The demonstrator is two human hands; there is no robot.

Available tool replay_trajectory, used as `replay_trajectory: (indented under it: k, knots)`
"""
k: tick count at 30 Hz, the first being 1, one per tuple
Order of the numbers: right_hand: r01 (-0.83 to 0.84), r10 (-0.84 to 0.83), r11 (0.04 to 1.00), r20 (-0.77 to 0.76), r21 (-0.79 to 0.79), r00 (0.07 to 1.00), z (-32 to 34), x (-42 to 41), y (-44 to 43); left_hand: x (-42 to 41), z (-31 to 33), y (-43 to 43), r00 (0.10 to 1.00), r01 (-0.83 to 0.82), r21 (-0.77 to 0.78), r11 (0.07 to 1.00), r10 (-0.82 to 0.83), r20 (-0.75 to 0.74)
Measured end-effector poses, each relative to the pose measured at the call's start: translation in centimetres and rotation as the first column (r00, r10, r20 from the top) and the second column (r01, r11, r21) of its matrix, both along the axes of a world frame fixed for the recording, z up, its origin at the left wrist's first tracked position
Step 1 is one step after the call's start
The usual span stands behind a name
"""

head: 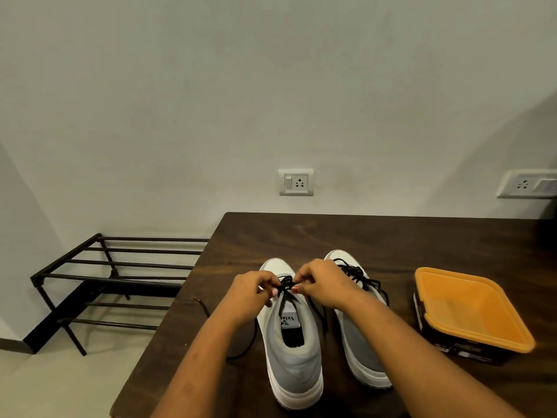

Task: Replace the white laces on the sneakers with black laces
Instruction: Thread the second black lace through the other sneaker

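The only lettering that can be read stands on the tongue label [288, 320] of the grey-and-white sneaker [294, 357] at 6 o'clock on the table [271, 233]. It shows black letters "Vela", turned sideways, next to a small dark emblem; the letters after that cannot be made out. At 4 o'clock, the dark box [461, 351] under the orange lid [470, 306] carries pale print on its side, too small to read.

Dark wood-grain surface [301, 233] beneath the left hand [250, 292] and right hand [319, 282]. Right of the right hand, well apart: a square orange container [470, 309] with dark printed sides, standing on the surface. Left of the left hand, past the surface edge: a black metal bar rack [144, 286] on pale floor [60, 384]. Beyond both hands, on the wall [271, 86]: a switch-and-socket plate [296, 182]; a second plate [526, 184] at far right.
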State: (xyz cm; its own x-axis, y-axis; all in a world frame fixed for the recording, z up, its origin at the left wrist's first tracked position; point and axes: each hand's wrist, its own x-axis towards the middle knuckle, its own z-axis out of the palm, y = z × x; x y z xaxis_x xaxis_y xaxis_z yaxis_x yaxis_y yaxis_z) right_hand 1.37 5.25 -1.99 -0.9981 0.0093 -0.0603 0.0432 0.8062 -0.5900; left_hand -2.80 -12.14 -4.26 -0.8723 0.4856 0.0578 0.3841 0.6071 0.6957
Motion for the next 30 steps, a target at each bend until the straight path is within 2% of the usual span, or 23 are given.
replay_trajectory:
  k: [5, 17, 27, 30]
  knots:
    - [0.019, -0.021, 0.998, 0.027, 0.058, 0.999, 0.0, -0.2, 0.4, 0.1, 0.1, 0.0, 0.999, -0.031, -0.022, 0.999, 0.031, -0.025]
    - [-0.021, 0.013, 0.997, 0.103, 0.079, 0.995, -0.1, -0.2, 1.0, 0.1, 0.4, -1.6, 0.996, -0.077, -0.096, 0.992, 0.073, -0.052]
    - [-0.06, 0.079, 0.992, 0.19, -0.108, 0.979, 0.6, 0.6, 1.2, 0.7, 0.3, -1.3, 0.968, -0.231, -0.159, 0.96, 0.21, -0.141]
    - [-0.035, 0.069, 0.987, 0.211, -0.159, 0.975, 0.8, 0.8, 1.4, 0.7, 0.3, -1.2, 0.982, -0.181, -0.137, 0.974, 0.173, -0.071]
